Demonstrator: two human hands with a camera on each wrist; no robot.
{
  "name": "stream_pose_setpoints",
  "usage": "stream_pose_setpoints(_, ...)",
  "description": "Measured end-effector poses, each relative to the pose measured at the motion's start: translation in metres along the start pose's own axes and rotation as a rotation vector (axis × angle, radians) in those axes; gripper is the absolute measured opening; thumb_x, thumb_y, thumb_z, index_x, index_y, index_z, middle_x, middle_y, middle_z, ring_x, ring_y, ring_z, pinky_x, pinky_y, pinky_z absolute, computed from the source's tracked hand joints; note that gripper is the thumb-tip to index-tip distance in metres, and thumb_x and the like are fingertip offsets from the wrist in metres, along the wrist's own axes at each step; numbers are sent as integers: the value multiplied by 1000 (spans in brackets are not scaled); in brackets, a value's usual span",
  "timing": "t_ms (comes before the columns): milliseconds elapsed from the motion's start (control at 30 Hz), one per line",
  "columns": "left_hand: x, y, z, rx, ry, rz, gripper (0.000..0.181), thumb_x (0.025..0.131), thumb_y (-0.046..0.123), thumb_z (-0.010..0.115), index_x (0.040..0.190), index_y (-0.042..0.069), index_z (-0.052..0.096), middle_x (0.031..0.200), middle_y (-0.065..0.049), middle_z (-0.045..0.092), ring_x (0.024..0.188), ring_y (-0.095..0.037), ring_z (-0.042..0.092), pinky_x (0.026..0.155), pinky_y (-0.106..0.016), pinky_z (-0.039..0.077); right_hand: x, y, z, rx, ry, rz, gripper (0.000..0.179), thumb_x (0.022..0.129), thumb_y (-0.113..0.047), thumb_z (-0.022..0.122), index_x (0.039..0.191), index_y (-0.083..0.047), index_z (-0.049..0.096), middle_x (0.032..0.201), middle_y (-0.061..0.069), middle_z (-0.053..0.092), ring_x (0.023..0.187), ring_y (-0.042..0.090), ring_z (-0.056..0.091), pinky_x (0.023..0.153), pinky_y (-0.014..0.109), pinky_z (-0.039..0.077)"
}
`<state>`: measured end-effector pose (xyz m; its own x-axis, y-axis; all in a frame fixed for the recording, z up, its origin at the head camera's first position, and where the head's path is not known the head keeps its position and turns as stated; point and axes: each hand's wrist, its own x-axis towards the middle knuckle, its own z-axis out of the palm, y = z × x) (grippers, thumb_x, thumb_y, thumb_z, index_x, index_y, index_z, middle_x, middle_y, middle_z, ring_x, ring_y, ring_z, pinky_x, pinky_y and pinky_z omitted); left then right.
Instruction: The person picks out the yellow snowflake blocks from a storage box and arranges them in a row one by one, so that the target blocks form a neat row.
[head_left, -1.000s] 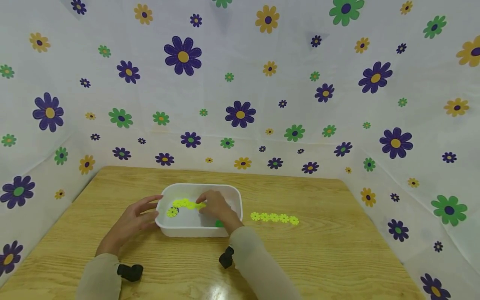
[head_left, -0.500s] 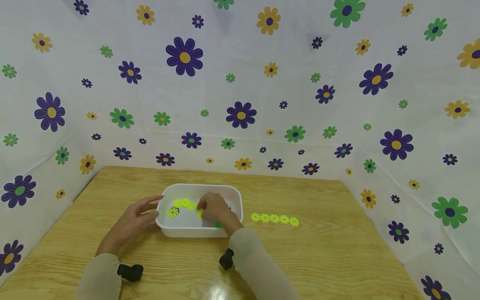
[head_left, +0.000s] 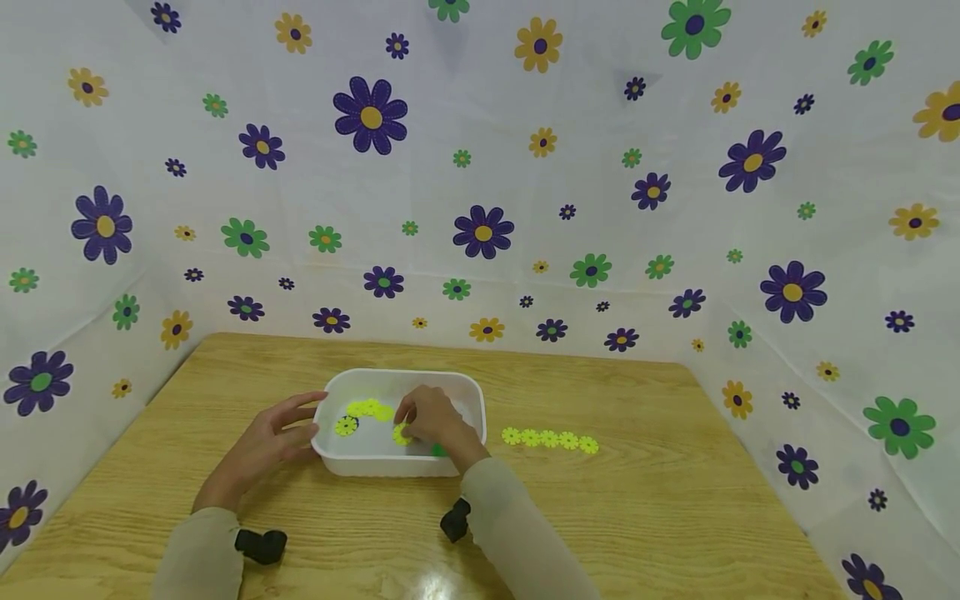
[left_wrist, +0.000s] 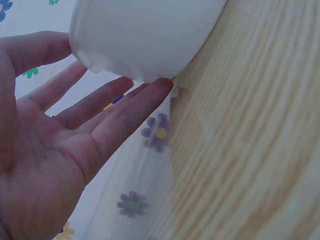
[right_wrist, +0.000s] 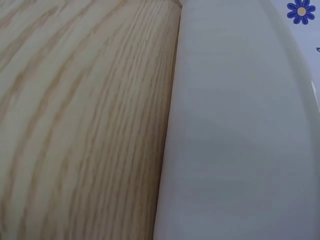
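Observation:
A white plastic tub [head_left: 390, 467] stands on the wooden table. My left hand [head_left: 266, 442] touches its left end; in the left wrist view the fingers are fairly straight and spread, fingertips at the white wall. My right hand [head_left: 435, 417] reaches inside and pinches a yellow flower-shaped disc [head_left: 401, 434] between thumb and fingers. More yellow flower discs [head_left: 369, 407] lie toward the back left of the tub, and another yellow disc [head_left: 346, 426] overlaps a dark piece at the left. A green piece [head_left: 438, 450] shows below the right hand. In the right wrist view the tub's wall [right_wrist: 235, 125] hides that hand.
To the right of the tub, a row of several yellow flower discs [head_left: 550, 438] lies joined edge to edge on the table [head_left: 637, 500]. Behind and at both sides hangs a white cloth [head_left: 420, 183] printed with flowers.
The pinched yellow disc has come away from the other discs, slightly toward the front of the tub, and turned to show its face. The left hand stays against the tub.

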<state>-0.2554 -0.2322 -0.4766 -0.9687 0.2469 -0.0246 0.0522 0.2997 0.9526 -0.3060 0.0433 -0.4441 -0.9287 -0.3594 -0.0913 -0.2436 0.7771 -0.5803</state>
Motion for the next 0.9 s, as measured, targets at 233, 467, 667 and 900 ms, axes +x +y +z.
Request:
stream_pose_setpoints(233, 0, 0, 0, 4, -1, 0, 62, 105, 28, 60, 160, 14, 36, 164, -27, 33, 142, -52, 45, 98, -41, 61, -4, 0, -4, 69, -4, -3, 8, 88, -4, 80, 93, -10, 81, 85, 3, 73, 66, 9, 61, 64, 19, 51)
stream_pose_setpoints(467, -1, 2, 0, -10, -6, -3, 63, 105, 28, 60, 161, 14, 35, 165, -26, 33, 142, -52, 46, 98, -41, 62, -7, 1, -6, 127, -8, -3, 7, 88, -2, 78, 93, -7, 80, 80, 5, 72, 61, 15, 67, 60, 20, 54)
stream_pose_setpoints(667, -2, 3, 0, -57, -19, 15, 62, 105, 24, 59, 161, 13, 34, 164, -27, 33, 141, -52, 47, 97, -41, 62, -9, 2, -9, 136, -26, 3, 8, 90, 0, 76, 94, -6, 79, 79, 5, 71, 62, 15, 66, 60, 21, 55)
stream_pose_setpoints(900, -2, 2, 1, -52, -15, 9, 62, 105, 24, 59, 161, 13, 34, 164, -27, 33, 142, -53, 46, 96, -41, 62, -14, 6, -15, 173, -11, -33, 9, 90, 1, 74, 95, -4, 79, 78, 7, 71, 66, 22, 71, 58, 21, 55)
